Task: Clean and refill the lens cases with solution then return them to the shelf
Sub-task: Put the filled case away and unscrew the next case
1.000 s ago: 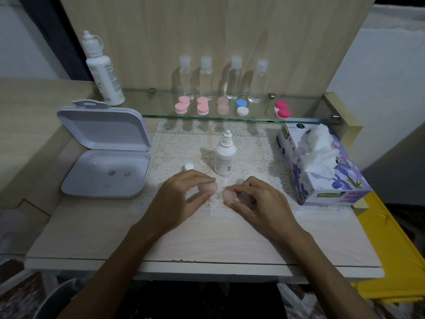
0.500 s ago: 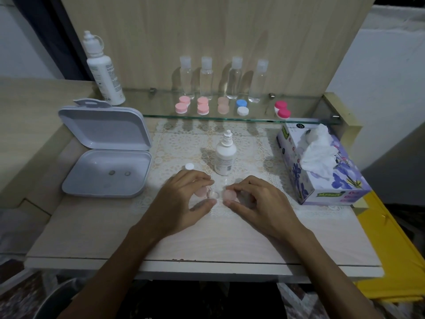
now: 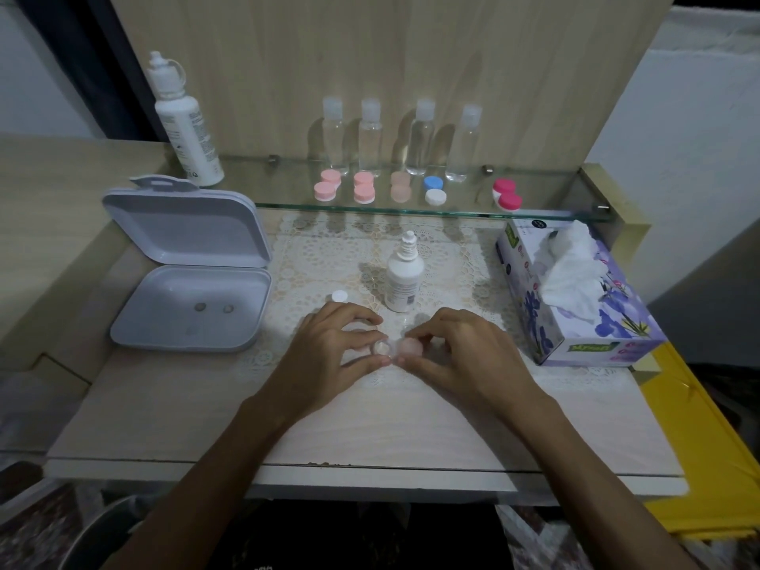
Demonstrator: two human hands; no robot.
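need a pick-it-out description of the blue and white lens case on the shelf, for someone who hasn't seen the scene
Find the glass shelf along the wooden back panel, above the lace mat. Five lens cases stand in a row near its front edge, before four clear bottles. The blue and white lens case is fourth from the left, between a pale peach case and a hot pink one; it alone has one blue cap and one white.

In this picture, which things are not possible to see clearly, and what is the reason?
- Head view: whether the open well of the lens case holds solution; too small, fingers crowd it.
- Head view: what the left hand holds beneath its palm; hidden.
- Head view: print on the small bottle; blurred.
- Head view: two small round things in the grey box; too small.
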